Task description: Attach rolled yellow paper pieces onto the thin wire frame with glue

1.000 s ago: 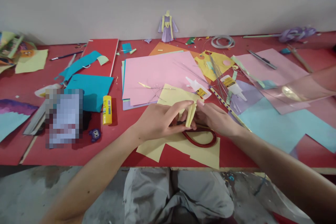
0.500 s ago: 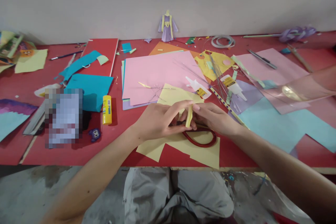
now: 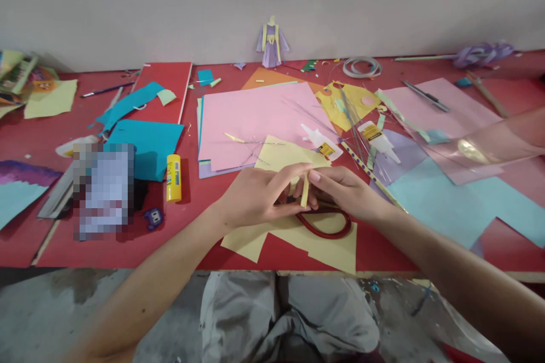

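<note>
A small folded strip of pale yellow paper (image 3: 305, 190) stands between my two hands. My left hand (image 3: 266, 193) is closed on it, thumb above and a finger at its lower end. The fingertips of my right hand (image 3: 340, 184) pinch its upper end from the other side. Just beneath the hands lie scissors with a dark red handle (image 3: 327, 233); their blades are hidden. Pale yellow sheets (image 3: 336, 249) are spread under the scissors and hands.
Beyond the hands lie a pink sheet stack (image 3: 251, 110), thin wires and two white glue bottles (image 3: 326, 144). A yellow glue stick (image 3: 174, 178) stands at left. A paper doll (image 3: 271, 45) leans on the wall. Another person's forearm (image 3: 506, 136) rests at right.
The paper strip has turned slightly and looks narrower. My right thumb has shifted a little at its top end. Everything else looks the same.
</note>
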`<action>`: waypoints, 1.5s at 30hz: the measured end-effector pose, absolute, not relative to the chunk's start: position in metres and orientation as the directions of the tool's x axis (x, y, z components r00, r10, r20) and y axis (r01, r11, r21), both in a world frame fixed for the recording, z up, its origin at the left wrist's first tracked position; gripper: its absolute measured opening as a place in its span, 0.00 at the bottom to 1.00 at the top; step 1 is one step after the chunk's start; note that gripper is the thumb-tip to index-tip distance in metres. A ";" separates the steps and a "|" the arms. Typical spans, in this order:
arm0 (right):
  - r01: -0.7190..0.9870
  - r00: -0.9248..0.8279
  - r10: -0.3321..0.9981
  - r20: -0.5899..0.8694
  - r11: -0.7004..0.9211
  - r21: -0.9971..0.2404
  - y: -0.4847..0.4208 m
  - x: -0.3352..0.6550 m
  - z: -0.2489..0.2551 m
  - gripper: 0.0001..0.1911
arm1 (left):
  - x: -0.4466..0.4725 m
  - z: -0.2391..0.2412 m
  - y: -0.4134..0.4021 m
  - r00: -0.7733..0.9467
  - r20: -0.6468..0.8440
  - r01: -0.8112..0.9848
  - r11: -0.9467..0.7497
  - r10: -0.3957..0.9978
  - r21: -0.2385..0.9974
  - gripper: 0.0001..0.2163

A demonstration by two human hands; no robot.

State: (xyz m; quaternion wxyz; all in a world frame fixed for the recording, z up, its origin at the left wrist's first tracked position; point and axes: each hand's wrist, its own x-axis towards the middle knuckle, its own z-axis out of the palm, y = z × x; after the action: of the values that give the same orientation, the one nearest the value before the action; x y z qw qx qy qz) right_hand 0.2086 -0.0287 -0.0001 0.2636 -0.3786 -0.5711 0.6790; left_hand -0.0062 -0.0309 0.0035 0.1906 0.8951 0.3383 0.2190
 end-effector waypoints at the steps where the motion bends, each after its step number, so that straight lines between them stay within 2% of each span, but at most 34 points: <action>1: 0.078 -0.573 0.791 -0.213 -0.206 -0.975 -0.029 0.208 0.000 0.24 | -0.006 0.003 -0.031 0.677 0.262 0.522 -0.699 0.688 0.489 0.26; 16: 0.090 -0.572 0.801 -0.179 -0.156 -0.984 -0.028 0.207 0.003 0.24 | -0.007 0.002 -0.030 0.697 0.241 0.525 -0.710 0.675 0.470 0.26; 25: 0.176 -0.566 0.799 -0.203 -0.123 -0.977 -0.026 0.206 0.007 0.26 | -0.007 0.002 -0.030 0.709 0.208 0.539 -0.708 0.674 0.457 0.27; 45: 0.222 -0.562 0.806 -0.187 -0.071 -0.972 -0.028 0.205 0.008 0.25 | -0.007 0.001 -0.029 0.714 0.270 0.528 -0.751 0.645 0.396 0.27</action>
State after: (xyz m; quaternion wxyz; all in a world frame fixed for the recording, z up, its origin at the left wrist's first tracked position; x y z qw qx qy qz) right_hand 0.2052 -0.0277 0.0084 0.2389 -0.4026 -0.6382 0.6113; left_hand -0.0071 -0.0293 0.0008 0.1468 0.9141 0.3210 0.1993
